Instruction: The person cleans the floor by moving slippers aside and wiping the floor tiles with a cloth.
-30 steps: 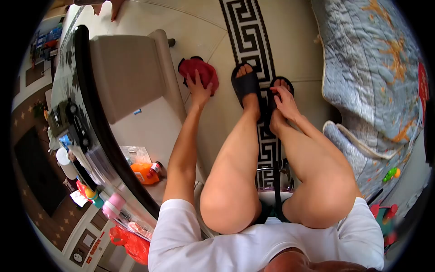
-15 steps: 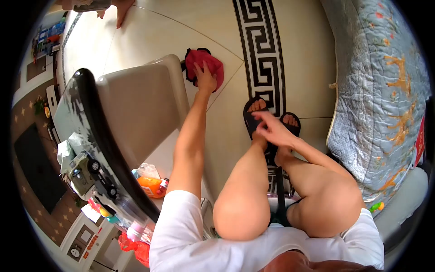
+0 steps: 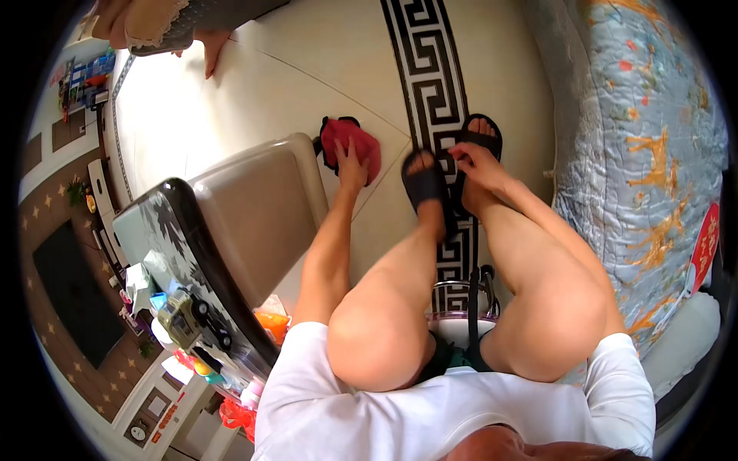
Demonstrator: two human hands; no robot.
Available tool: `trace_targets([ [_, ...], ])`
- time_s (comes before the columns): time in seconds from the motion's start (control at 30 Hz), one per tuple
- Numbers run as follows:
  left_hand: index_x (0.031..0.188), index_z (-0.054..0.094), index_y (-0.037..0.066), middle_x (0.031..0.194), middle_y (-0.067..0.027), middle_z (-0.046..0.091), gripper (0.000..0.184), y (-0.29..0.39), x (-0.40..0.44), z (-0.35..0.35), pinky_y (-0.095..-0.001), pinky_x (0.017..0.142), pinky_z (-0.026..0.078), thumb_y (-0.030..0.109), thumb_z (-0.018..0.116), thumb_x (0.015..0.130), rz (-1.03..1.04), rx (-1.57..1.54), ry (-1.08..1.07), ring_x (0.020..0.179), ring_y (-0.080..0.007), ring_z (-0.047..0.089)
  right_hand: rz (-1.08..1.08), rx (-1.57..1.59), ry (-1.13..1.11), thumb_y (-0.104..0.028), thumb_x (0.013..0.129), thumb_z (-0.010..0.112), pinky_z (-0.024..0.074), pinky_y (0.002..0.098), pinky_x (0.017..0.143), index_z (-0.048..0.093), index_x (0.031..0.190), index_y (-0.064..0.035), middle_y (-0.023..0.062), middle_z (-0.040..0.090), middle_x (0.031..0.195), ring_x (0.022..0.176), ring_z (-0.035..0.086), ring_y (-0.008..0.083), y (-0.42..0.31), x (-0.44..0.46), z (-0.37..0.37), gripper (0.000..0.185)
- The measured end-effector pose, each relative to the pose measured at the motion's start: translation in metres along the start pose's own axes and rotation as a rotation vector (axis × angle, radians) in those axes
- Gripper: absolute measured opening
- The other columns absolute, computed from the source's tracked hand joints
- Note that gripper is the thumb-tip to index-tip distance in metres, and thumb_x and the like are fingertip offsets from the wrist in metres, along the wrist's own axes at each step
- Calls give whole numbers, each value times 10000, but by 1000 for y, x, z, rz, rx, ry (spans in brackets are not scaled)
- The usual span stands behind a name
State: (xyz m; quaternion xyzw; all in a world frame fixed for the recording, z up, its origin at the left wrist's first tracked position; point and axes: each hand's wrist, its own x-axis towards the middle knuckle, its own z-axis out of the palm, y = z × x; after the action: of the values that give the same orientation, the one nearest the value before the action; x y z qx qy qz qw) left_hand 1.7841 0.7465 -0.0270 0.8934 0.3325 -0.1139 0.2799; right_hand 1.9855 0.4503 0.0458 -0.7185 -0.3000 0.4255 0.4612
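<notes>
A red cloth item with black edging point(image 3: 364, 150) is near the floor, left of my feet. My left hand point(image 3: 353, 168) lies on it with fingers spread; whether it grips any fabric is hard to tell. Over my right foot's black slipper point(image 3: 483, 137) hovers my right hand point(image 3: 480, 164), fingers loosely bent and apart, nothing visible in it. The other black slipper point(image 3: 424, 183) is on my left foot, beside the patterned floor strip point(image 3: 435, 73).
At left stand a beige chair point(image 3: 261, 207) and a dark-edged table point(image 3: 181, 230) with a toy vehicle point(image 3: 184, 319). A bed or sofa with a blue quilt point(image 3: 646, 154) lines the right. Another person's bare foot point(image 3: 211, 52) shows at upper left.
The view has shifted over the floor. My right hand has moved from above the left foot to the right slipper. My left hand stays on the red cloth item.
</notes>
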Motion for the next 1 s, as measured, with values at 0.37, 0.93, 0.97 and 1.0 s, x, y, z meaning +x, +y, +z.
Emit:
trace_targets([
  [0.37,1519,89,11,1561,-299,41,917,41,128,-22,-577,1081,291,450,586,885,-881,-135,341,1426,-488,124,130,-423,14,-96,888,578,503,400,763,607,1124,-80,112,642,1006,903,633,316,0,47,14,238],
  [0.93,1504,289,202,1599,-115,121,767,-111,222,-112,-606,1092,265,292,573,798,-1116,-133,525,1443,-378,157,231,-274,-47,-56,896,566,517,402,704,633,1086,-54,149,664,962,832,652,339,-8,62,-2,201],
  [0.97,1493,327,207,1597,-116,143,757,-114,226,-106,-618,1089,255,258,571,778,-928,-68,547,1447,-377,152,238,-242,-58,-50,898,563,518,399,698,628,1086,-50,152,664,957,824,653,335,-11,61,-5,200],
  [1.0,1493,327,202,1595,-128,154,791,-81,227,-124,-615,1098,237,215,568,739,-792,-34,463,1455,-367,143,274,-166,-58,-36,895,558,517,397,701,623,1089,-46,153,662,945,823,653,333,-6,60,-6,204],
])
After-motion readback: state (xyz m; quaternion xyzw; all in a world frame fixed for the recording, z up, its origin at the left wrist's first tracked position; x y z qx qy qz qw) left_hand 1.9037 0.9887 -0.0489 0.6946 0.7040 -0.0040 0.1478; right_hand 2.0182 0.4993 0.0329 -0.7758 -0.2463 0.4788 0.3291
